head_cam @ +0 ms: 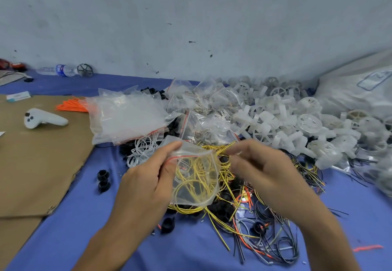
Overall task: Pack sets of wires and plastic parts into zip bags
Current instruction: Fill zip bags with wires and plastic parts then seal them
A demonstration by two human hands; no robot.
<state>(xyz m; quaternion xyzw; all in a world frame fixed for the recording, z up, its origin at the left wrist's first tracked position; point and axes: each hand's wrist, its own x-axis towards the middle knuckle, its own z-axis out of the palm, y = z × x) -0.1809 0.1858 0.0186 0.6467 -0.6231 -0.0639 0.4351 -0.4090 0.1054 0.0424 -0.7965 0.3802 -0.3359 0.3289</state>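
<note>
My left hand (146, 177) pinches the red-lined mouth of a small clear zip bag (196, 177), held above the blue cloth. Yellow wire loops show through the bag. My right hand (261, 171) is blurred just right of the bag's mouth, fingers curled near a small pale piece; what it holds cannot be made out. Beneath both hands lies a tangle of yellow wires (214, 209) mixed with black, orange and grey wires (265, 243). A pile of white plastic wheels and parts (292, 120) spreads at the right.
A stack of empty zip bags (127, 117) lies left of centre, with filled bags (207, 109) behind. Black plastic rings (103, 180) sit on the blue cloth (84, 217). Cardboard (31, 164) at the left carries a white controller (43, 119) and orange wires (73, 106). A water bottle (61, 70) lies by the wall.
</note>
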